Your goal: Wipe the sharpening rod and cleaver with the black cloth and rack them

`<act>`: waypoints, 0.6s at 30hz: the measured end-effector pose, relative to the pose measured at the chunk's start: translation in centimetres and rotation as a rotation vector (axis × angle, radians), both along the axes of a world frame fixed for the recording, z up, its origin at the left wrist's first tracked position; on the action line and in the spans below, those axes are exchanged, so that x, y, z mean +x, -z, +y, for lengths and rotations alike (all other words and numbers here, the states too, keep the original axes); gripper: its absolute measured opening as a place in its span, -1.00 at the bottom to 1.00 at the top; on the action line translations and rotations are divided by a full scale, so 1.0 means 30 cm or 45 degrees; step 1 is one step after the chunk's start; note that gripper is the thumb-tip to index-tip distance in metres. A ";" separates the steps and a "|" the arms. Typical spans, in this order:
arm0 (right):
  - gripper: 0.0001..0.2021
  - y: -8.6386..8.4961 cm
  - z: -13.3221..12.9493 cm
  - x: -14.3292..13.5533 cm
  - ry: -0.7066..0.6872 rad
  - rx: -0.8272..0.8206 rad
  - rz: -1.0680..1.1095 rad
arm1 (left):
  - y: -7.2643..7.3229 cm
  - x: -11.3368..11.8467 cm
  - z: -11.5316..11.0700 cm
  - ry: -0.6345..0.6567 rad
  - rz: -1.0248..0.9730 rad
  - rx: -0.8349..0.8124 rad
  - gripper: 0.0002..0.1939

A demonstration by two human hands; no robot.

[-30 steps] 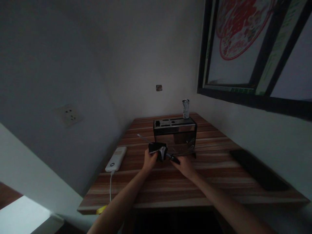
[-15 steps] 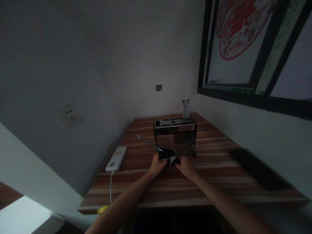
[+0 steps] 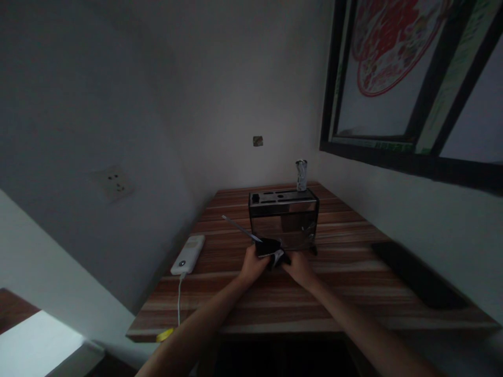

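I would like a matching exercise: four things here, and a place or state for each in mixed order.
1. Black cloth with whitish patch
2. White rectangular device
3. Black-framed glossy box
4. Flat black slab

A. has slots in its top
B. lies beside the right-hand wall
C. joined to a white cable
D. held in the left hand

Pairs: 1-D, 2-C, 3-A, 4-B.

No readable text, only blurred green lettering (image 3: 395, 146) on the framed picture (image 3: 379, 112)

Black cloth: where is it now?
In the head view, below centre, the black cloth is in the left hand, in front of the slotted block.
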State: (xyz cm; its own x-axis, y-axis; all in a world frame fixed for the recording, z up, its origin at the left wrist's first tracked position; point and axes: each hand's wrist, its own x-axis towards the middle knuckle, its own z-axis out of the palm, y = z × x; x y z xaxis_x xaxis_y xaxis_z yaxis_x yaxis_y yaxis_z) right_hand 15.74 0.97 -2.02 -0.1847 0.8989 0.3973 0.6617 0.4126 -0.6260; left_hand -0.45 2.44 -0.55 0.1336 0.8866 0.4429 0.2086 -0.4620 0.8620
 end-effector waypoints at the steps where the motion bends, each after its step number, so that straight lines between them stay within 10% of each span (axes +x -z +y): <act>1: -0.82 0.001 0.001 0.000 -0.001 -0.002 -0.002 | -0.004 -0.003 0.001 -0.007 -0.010 0.006 -0.79; 18: -0.76 -0.004 -0.011 -0.005 -0.005 0.023 0.021 | -0.096 -0.114 0.067 -0.396 -0.355 0.083 -0.84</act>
State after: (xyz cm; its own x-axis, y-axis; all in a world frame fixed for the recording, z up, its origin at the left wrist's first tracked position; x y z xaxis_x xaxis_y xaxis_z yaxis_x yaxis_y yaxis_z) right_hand 15.59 0.64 -1.89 -0.1812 0.8910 0.4163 0.6497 0.4262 -0.6294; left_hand -3.88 4.47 2.33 -0.2692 0.8344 0.4810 0.1098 -0.4696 0.8760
